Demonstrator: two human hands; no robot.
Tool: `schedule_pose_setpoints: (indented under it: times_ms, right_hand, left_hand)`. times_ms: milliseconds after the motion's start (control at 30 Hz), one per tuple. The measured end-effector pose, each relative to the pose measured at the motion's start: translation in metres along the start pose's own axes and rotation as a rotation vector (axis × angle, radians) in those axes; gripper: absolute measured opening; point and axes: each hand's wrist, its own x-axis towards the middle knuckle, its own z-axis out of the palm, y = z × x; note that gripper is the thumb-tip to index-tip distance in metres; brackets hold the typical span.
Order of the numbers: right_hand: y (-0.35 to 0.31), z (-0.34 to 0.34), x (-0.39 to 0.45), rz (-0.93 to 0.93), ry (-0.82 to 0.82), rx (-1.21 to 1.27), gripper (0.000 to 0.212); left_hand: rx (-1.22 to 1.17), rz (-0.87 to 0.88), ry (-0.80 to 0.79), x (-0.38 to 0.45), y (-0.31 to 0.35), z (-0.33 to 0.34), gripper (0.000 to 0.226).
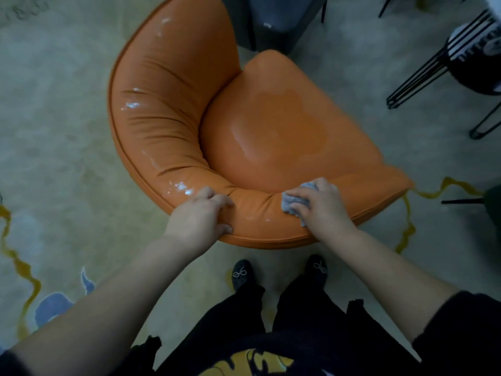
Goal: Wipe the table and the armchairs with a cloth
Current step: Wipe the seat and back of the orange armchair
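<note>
An orange leather armchair [271, 126] stands in front of me, seen from above, its curved padded back wet and glossy in patches. My left hand [200, 215] grips the near rim of the back, fingers curled over the top and thumb on the outer side. My right hand [320, 204] holds a crumpled grey cloth [291, 202] and presses it onto the same rim, to the right of my left hand. Most of the cloth is hidden under the palm.
A patterned pale carpet [54, 131] covers the floor. A dark grey chair [271, 20] stands behind the armchair. Black wire-legged furniture [433, 66] is at the upper right, and another dark leg [461, 201] at the right edge. My feet [279, 272] are just below the armchair.
</note>
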Motion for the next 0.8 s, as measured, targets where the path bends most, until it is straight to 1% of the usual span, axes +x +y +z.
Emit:
schedule_pose_setpoints:
  times_ms: [100,167,267,367,433,533,633,667,800]
  right_hand:
    - [-0.044,0.025,-0.009,-0.090,-0.068,0.139,0.028]
    - [-0.058,0.033,-0.012,-0.144,-0.102,0.209,0.028]
    - [-0.034,0.022,-0.002,-0.139,-0.125,0.226,0.032]
    - [-0.007,0.007,0.008,-0.076,-0.076,0.162,0.029]
    - [-0.015,0.009,0.006,-0.071,-0.090,0.225,0.028]
    - [-0.047,0.028,-0.003,-0.173,-0.183,0.298,0.033]
    - [-0.060,0.036,-0.007,-0.294,-0.223,0.241,0.036]
    - [-0.055,0.032,-0.004,-0.293,-0.219,0.230,0.035]
    - [-0.019,0.010,0.007,-0.152,-0.135,0.243,0.029]
  left_hand:
    - [-0.005,-0.017,0.004,0.001,0.000,0.001,0.056]
    - [-0.001,-0.023,0.008,0.001,-0.001,0.003,0.056]
    - [-0.010,-0.026,-0.002,0.003,-0.002,0.002,0.056]
    - [-0.065,-0.058,-0.011,0.004,0.000,0.001,0.056]
    - [-0.077,-0.079,-0.014,0.005,0.001,0.000,0.056]
    - [-0.082,-0.109,-0.001,0.004,0.003,0.000,0.057]
    - [-0.090,-0.121,0.028,0.002,0.003,0.002,0.056]
    - [-0.096,-0.125,0.033,0.001,0.004,0.003,0.057]
    - [-0.117,-0.141,0.049,-0.005,0.005,0.006,0.058]
